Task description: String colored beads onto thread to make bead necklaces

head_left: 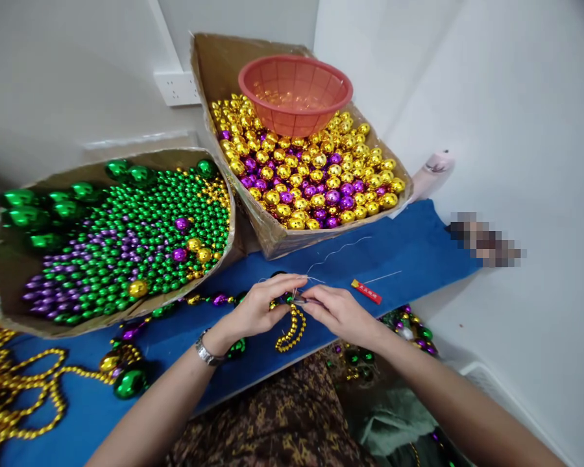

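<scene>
My left hand [267, 301], with a metal watch on its wrist, is pinched at the top of a small loop of gold beads [291, 331]; its fingers close on the thread there. Close beside it, my right hand [338, 311] is closed on a thin, greyish tool whose kind I cannot make out. Both hands' fingertips nearly meet above the blue surface [409, 240]. A loose white thread [338, 250] runs away from the fingertips. Behind and under my left hand lies a strand of green, purple and gold beads [219, 299].
A box of small green and purple beads [141, 227] stands left. Behind, a carton [272, 243] of gold and purple balls carries a red plastic basket [296, 97]. A small red packet [367, 291] lies right, gold bead strings [24, 389] at far left. A wall [516, 130] bounds the right.
</scene>
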`<state>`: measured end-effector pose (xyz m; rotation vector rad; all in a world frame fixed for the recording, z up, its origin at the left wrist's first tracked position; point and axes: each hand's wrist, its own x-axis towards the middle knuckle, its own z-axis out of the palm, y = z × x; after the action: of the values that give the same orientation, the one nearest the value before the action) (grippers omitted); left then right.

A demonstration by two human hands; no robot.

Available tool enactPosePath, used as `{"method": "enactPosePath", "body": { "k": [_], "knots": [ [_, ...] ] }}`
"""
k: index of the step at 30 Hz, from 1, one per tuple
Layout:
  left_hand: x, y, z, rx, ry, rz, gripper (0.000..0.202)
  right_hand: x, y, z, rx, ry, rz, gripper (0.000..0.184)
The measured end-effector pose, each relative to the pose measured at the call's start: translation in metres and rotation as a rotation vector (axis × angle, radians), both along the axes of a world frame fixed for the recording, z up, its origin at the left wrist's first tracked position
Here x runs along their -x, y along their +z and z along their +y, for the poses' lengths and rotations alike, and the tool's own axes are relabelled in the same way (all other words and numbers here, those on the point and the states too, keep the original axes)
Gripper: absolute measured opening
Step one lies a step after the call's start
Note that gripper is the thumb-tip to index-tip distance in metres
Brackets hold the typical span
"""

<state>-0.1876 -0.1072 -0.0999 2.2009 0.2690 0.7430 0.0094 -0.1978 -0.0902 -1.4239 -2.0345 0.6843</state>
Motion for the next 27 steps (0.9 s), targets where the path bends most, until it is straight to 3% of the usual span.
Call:
{"method": "enactPosePath", "body": {
  "k": [6, 9, 12, 14, 18, 21, 27],
  "knots": [
    [-0.001, 0.001, -0.001, 0.002, -0.002, 0.022, 0.058, 0.001, 0.003, -0.001, -0.036, -0.026, 0.017, 0.025],
    [0.001, 0.002, -0.001, 0.019, 0.03, 0.02, 0.058, -0.012, -0.006, -0.009, -0.072, -0.089, 0.027, 0.025],
    [0.006, 0.001, 0.001, 0.062, 0.09, -0.011, 0.057, -0.032, -0.035, -0.021, -0.114, -0.165, -0.137, 0.026],
    [0.01, -0.002, 0.003, 0.088, 0.135, -0.046, 0.056, -0.042, -0.062, -0.029, -0.125, -0.242, -0.405, 0.027],
    [0.012, -0.008, 0.006, 0.14, 0.167, -0.089, 0.059, -0.049, -0.1, -0.038, -0.08, -0.324, -0.571, 0.023],
    [0.011, -0.007, 0.005, 0.189, 0.153, -0.083, 0.06, -0.059, -0.104, -0.04, -0.06, -0.387, -0.617, 0.026],
    [0.01, -0.005, 0.002, 0.264, 0.133, -0.103, 0.06, -0.105, -0.097, -0.039, 0.02, -0.665, -0.679, 0.03]
  ]
}}
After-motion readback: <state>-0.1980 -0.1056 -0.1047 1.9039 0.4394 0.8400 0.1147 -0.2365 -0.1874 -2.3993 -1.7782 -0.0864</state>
